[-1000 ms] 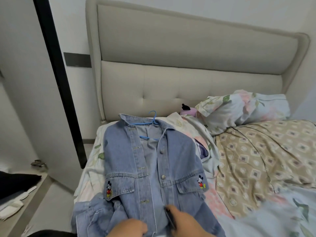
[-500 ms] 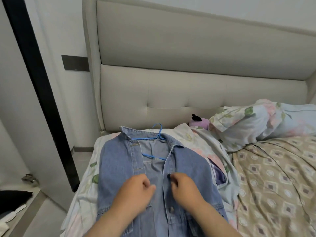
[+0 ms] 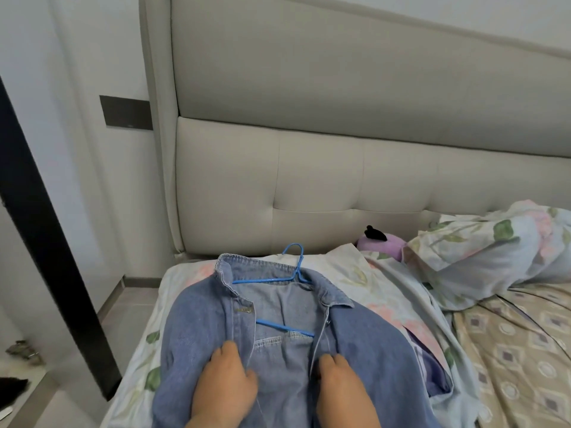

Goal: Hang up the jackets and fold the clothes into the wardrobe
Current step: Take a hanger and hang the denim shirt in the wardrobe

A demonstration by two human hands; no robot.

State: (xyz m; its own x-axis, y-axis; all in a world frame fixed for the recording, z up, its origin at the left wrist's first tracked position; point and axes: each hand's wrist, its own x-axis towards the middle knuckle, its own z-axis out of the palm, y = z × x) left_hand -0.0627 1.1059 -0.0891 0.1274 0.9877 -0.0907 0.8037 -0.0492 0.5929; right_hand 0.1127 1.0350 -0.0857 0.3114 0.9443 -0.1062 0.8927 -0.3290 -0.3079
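A blue denim jacket (image 3: 197, 329) lies face up on the bed, collar toward the headboard, its front open. Inside it sits a blue wire hanger (image 3: 293, 273); the hook sticks out past the collar and the crossbar shows in the opening. My left hand (image 3: 224, 384) grips the jacket's left front edge by the button placket. My right hand (image 3: 340, 387) grips the right front edge, fingers curled over the fabric. The jacket's lower part is out of the frame.
The padded beige headboard (image 3: 340, 149) rises behind the jacket. A floral pillow (image 3: 494, 254) and a purple plush toy (image 3: 383, 245) lie to the right, with a patterned quilt (image 3: 519, 350) beyond. A black wardrobe door edge (image 3: 40, 230) stands at left.
Both hands have slid up the jacket's front from near the hem to chest height, and now sit apart on the two front edges. The view has tilted toward the collar.
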